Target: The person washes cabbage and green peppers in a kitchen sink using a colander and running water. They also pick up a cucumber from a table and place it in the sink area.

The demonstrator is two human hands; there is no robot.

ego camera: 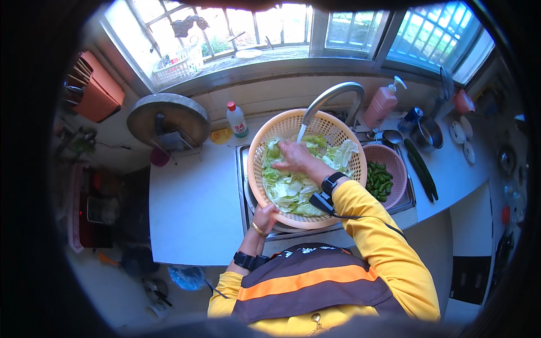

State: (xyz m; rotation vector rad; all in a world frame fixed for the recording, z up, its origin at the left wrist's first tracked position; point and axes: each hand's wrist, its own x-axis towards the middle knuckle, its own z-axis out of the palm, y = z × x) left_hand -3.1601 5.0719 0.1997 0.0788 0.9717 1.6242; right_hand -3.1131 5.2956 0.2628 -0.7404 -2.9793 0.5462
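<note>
A large peach plastic colander [255, 177] sits over the steel sink [241, 164], filled with torn pale-green lettuce leaves [291, 188]. My left hand [265, 217] grips its near-left rim. Inside the colander, my right hand [296, 157] rests on the leaves with its fingers spread; whether it pinches any leaf is hidden. From the curved metal faucet [334, 91], a stream of water [301, 133] falls just behind my right knuckles. Partly covered by the colander, a smaller pink basket [397, 169] holds green peppers [378, 179] at the right side of the sink.
Two cucumbers [421, 169] lie on the white counter [194, 211] at right, near a metal pot [427, 134], a blue can [410, 119] and a pink pump bottle [381, 105]. A white bottle with red cap [236, 120] and a round chopping board [167, 118] stand at the back left.
</note>
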